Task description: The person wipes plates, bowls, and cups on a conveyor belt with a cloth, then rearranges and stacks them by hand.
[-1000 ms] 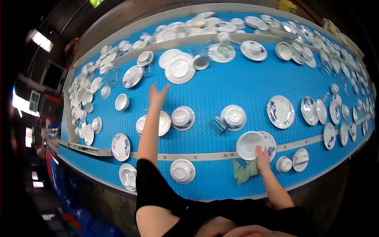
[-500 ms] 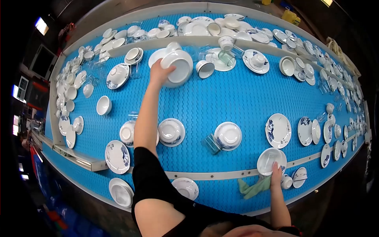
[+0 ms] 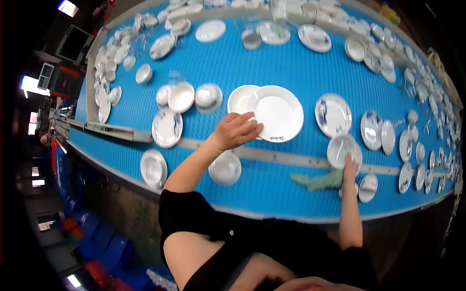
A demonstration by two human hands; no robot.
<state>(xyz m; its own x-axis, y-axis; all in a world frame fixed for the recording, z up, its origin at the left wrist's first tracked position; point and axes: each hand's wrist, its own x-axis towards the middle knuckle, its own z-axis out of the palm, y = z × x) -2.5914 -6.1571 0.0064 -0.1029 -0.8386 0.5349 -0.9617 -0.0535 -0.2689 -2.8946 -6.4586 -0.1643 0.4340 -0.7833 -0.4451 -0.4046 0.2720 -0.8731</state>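
White dish (image 3: 281, 114) is at the middle of the scene, over the blue surface (image 3: 272, 194); whether it touches that surface I cannot tell. From the left, a crowd of crockery (image 3: 110, 76) fills the far left part, with a small bowl (image 3: 144, 73) standing apart to its right. Nearer, a patterned plate (image 3: 167, 128) lies just on the near side of a plain bowl (image 3: 181, 98), and a blurred bowl (image 3: 208, 98) is at that one's right. An oval dish (image 3: 154, 167) lies by the near edge, and a round bowl (image 3: 225, 169) lies to its right, near the pale rail (image 3: 272, 156). The left hand (image 3: 238, 130) has its fingers curled and pinches the near left rim of the white dish, which overlaps a second dish (image 3: 239, 101) at its left. Farther right is a blue-marked plate (image 3: 333, 115). On its near side the right hand (image 3: 348, 170) pinches the near rim of a deep bowl (image 3: 340, 149), most fingers hidden. A green cloth (image 3: 318, 182) stretches left from that hand; whether it is gripped I cannot tell. At the right, a floral plate (image 3: 372, 130) lies beside a narrow plain plate (image 3: 388, 137)
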